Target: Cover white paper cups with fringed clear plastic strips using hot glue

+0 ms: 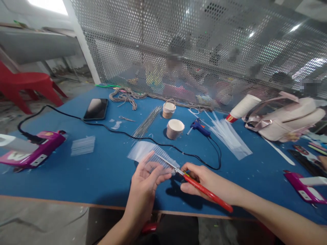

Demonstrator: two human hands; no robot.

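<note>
Near the table's front edge, my left hand (149, 175) holds a curved translucent ribbed sheet (146, 151), its fingers behind and around the right part. My right hand (201, 180) grips red-handled scissors (204, 192). Their metal blades point up and left, lying against the sheet's right part; whether they cut into it cannot be made out. Beyond the sheet, a bundle of thin wires (146, 122) lies on the blue table (109, 183). Two small paper cups stand behind my hands, a plain one (175, 129) and one with a handle (169, 109).
A black cable (122, 135) crosses the table. A blue glue gun (200, 127), clear strips (232, 136), stacked cups (244, 107) and a pink bag (286, 117) are at right. A phone (96, 109), ribbed pieces (83, 145) and a purple power strip (48, 146) are at left.
</note>
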